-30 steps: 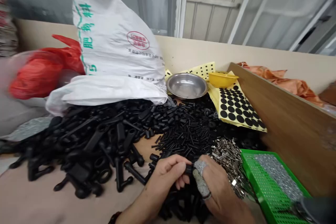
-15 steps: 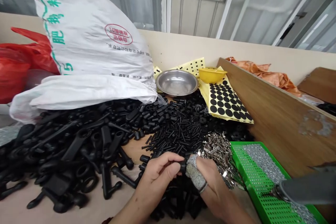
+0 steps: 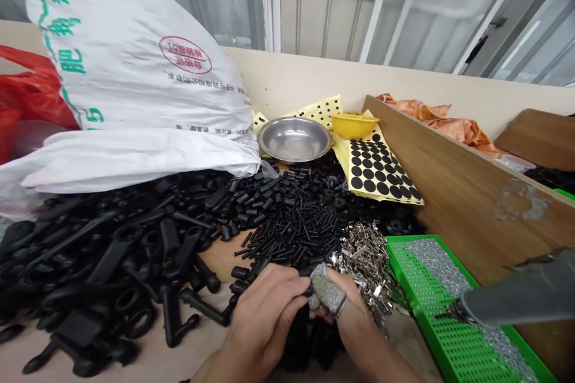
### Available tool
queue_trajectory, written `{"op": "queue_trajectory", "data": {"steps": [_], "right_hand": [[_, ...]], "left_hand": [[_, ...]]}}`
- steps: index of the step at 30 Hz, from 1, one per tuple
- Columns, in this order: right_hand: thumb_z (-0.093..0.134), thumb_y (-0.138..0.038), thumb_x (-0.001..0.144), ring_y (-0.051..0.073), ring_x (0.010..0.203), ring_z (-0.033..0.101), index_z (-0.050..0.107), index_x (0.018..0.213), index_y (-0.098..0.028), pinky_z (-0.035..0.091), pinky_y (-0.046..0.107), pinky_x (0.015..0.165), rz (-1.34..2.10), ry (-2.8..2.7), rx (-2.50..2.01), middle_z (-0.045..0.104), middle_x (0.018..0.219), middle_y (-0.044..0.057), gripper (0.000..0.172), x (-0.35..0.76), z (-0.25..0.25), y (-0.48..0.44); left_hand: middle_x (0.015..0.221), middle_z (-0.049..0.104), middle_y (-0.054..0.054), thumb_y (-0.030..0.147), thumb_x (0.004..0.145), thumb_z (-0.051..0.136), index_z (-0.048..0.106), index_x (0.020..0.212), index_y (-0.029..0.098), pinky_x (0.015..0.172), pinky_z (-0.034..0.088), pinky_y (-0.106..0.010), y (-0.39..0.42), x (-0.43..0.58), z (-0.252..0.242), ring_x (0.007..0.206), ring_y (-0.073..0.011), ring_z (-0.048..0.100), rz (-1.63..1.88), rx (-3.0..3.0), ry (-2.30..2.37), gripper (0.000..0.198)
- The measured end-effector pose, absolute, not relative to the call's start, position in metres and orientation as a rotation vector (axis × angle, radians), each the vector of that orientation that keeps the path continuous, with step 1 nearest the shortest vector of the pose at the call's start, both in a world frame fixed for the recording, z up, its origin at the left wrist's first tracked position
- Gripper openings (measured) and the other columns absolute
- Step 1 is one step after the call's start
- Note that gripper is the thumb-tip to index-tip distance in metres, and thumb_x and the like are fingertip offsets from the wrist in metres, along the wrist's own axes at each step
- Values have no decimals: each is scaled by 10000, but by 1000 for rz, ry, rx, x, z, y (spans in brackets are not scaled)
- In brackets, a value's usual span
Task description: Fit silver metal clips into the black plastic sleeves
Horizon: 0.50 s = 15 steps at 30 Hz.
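Observation:
My left hand [image 3: 269, 308] is closed, its fingers pressed together at the end of a small black plastic part. Only a sliver of that black plastic part [image 3: 309, 289] shows between the hands; the rest is hidden. On the other side, my right hand [image 3: 354, 311] curls around the same part, with grey wrapping [image 3: 327, 290] covering a finger. Just beyond the hands lie a heap of thin black ribbed pins [image 3: 300, 227] and a pile of shiny metal clips [image 3: 368, 248]. Dark parts below the hands are too shadowed to make out.
A green tray [image 3: 406, 275] with small silvery pieces stands at right, and a grey tool [image 3: 516, 296] with a pointed tip reaches over it. Black handles [image 3: 171, 311] cover the left. Behind are a white sack [image 3: 148, 72], a metal bowl [image 3: 294, 139], a yellow bowl [image 3: 354, 125] and a wooden board [image 3: 471, 185].
The view has shifted, so the surroundings sit slightly further left. My left hand has rolled over, its back now facing up, while my right hand has turned slightly around the part.

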State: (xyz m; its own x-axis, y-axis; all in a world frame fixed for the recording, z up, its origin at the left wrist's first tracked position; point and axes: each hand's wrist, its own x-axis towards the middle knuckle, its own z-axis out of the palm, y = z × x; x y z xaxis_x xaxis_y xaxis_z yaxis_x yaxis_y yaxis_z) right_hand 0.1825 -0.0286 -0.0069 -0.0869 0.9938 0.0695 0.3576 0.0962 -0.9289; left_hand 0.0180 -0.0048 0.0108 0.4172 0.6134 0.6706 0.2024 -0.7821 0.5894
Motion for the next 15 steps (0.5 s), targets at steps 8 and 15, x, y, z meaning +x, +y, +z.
{"op": "queue_trajectory", "data": {"steps": [8,15], "right_hand": [[274,-226,909,159,622,448,410,726,-208,351,285,587,493,-2002,-1006,461,669,10,229,185,17,-25],[250,-195,878,174,603,396,366,671,-204,291,308,534,249,-2095,-896,428,619,23,238,190,6,-14]], "left_hand": [[715,675,7,177,805,565,671,863,219,604,486,-199,-7,22,16,654,-141,621,1108,1636,1019,128],[572,639,13,337,710,668,683,809,161,505,416,-172,-6,28,19,524,-104,527,970,1082,1027,202]]}}
